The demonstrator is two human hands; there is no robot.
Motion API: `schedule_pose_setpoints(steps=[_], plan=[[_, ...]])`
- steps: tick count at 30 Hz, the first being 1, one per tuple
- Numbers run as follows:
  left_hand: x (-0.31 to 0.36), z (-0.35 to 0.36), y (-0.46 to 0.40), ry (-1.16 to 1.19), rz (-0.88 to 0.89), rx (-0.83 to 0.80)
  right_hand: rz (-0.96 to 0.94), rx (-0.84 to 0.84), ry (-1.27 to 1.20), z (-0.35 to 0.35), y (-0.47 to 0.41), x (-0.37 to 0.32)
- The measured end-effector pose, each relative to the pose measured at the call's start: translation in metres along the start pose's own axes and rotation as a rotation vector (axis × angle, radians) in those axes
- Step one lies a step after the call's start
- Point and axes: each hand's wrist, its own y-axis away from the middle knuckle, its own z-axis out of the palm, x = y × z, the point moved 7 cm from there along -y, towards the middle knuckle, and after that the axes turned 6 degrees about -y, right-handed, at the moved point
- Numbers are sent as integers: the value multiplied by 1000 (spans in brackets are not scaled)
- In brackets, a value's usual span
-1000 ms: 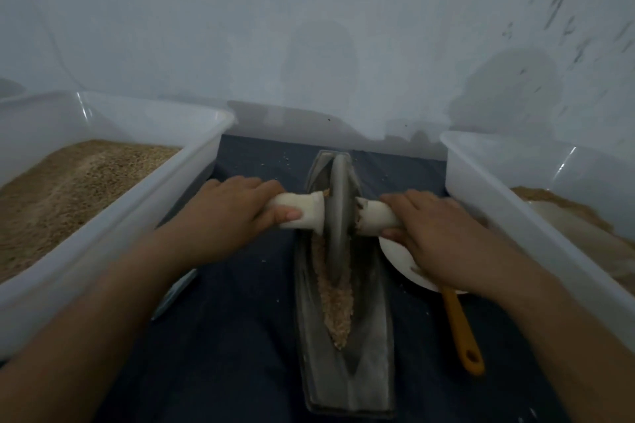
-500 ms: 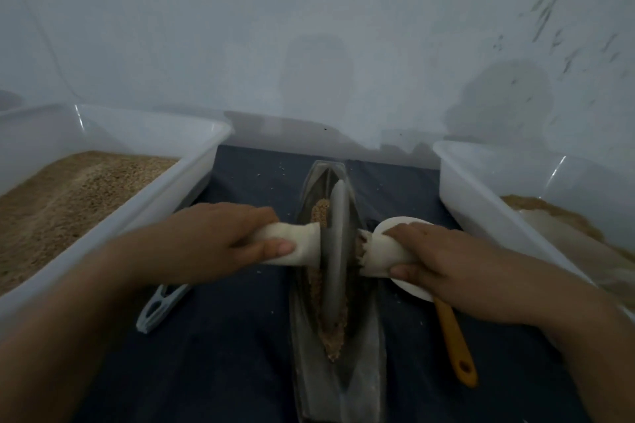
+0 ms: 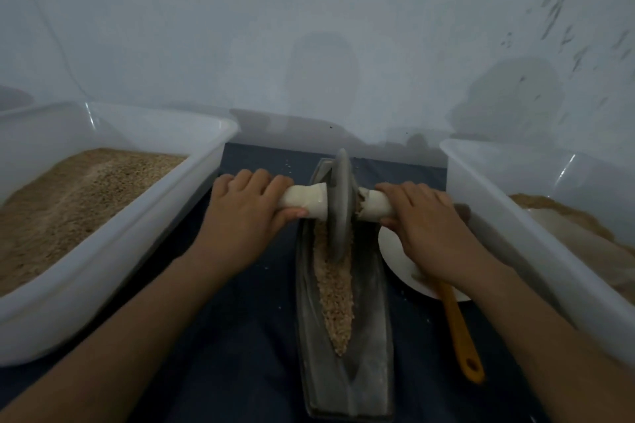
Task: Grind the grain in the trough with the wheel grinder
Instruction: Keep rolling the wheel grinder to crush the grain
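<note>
Wheel [image 3: 339, 206]: dull grey. Handles [image 3: 304, 204]: cream white. Trough [image 3: 372, 336]: grey with pale streaks. Grain [image 3: 335, 292]: light tan, speckled. Tubs [image 3: 103, 271]: translucent white, contents sandy brown. Cloth [image 3: 240, 347]: dark navy. Plate [image 3: 395, 256]: white. Spatula handle [image 3: 460, 333]: orange. Wall [image 3: 309, 27]: pale blue-grey, dark flecks at right.

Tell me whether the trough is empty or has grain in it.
Not empty: tan grain lies along the trough groove, from the wheel toward the near end.
</note>
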Motion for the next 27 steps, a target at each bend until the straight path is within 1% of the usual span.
schedule_pose_setpoints(steps=[2, 4, 5, 6, 8, 10, 12, 14, 16, 17, 20, 22, 24, 27], plan=[[1, -4, 1, -3, 35, 10, 10, -39, 0, 0, 4, 0], [1, -10, 2, 40, 106, -52, -14, -134, -7, -4, 11, -4], [-1, -12, 4, 96, 147, -112, -35, -192, -32, -8, 15, -8], [-2, -12, 6, 177, 190, -207, -53, -255, -72, -14, 19, -12], [-3, -14, 15, 372, 227, -438, -86, -379, -163, -27, 30, -20], [-4, -18, 22, 512, 239, -565, -86, -478, -232, -36, 40, -26], [-3, -21, 23, 557, 250, -602, -72, -521, -270, -40, 44, -29], [-2, -19, 22, 538, 219, -614, -62, -497, -252, -38, 39, -27], [-4, -13, 16, 480, 141, -563, -55, -404, -180, -30, 29, -21], [-4, -10, 11, 407, 115, -493, -46, -344, -123, -24, 24, -17], [-5, -2, 3, 64, 37, -209, -16, -103, 10, -8, 11, -6], [0, -2, 2, -37, -5, -70, 19, -18, 21, -2, 6, -1], [5, -5, 2, -53, 25, 6, 39, -26, 7, 2, 4, 2], [1, -10, 1, 9, 100, -59, -3, -129, 20, 0, 9, -1]])
